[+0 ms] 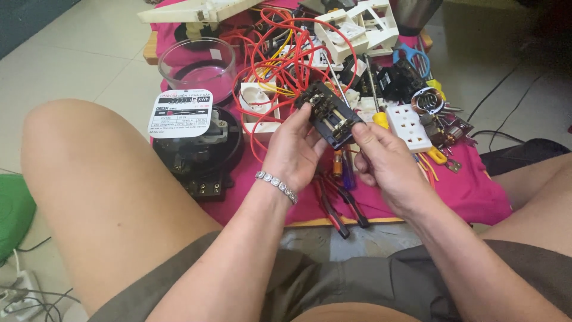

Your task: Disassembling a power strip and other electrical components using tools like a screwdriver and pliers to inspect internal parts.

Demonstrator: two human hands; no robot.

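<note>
A pale tiled floor [89,59] carries a low board draped in magenta cloth [471,191], crowded with red wires [268,53], an opened electricity meter [196,143], its glass cover [190,65], a white socket strip [409,126] and pliers [339,206]. Above it, left hand [295,152] and right hand [384,164] both grip a black terminal block [330,113], fingers closed around its ends.

The lower end of the small black rectangular switch block with brass screws [329,113] is covered by the right hand [381,164], whose palm side cannot be seen. The heads of the red-handled pliers [339,206] lie hidden under the left hand [295,149]. The white plastic cover panel [190,10] and dark metal cup [414,13] are cut off by the top edge. The tangled red wires [280,53] perhaps bury smaller parts, too cluttered to tell.
</note>
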